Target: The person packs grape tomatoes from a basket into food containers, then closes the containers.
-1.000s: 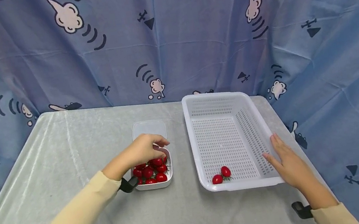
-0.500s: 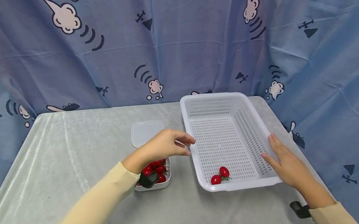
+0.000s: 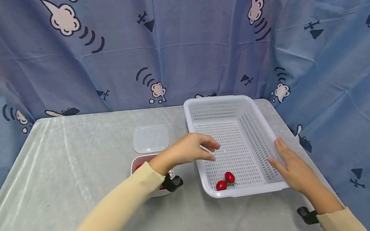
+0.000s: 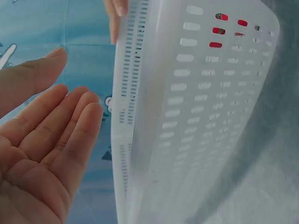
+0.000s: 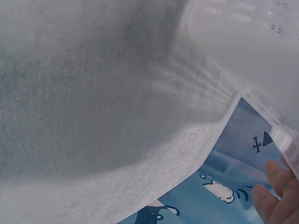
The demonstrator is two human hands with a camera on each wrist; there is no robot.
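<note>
My left hand (image 3: 198,147) hangs over the left side of a white perforated plastic basket (image 3: 227,194). In the left wrist view, its palm and relaxed fingers (image 4: 70,121) show with nothing between them and the thumb. My right hand (image 3: 297,168) rests at the basket's right rim, fingers along the edge and thumb over the inside. Two red cherry tomatoes (image 3: 229,177) with green stems lie in the basket's near left corner. Behind my left wrist stands a small white box (image 3: 134,165) of cherry tomatoes, mostly hidden by the forearm.
A translucent lid (image 3: 150,138) lies flat on the table just behind the small box. Grey-white cloth covers the table (image 3: 53,171). A blue patterned curtain (image 3: 114,26) hangs along the back and right side.
My left hand has moved right, from over the tomato box to over the basket's left side. The right hand stays at the basket rim, and the two tomatoes inside have not moved.
</note>
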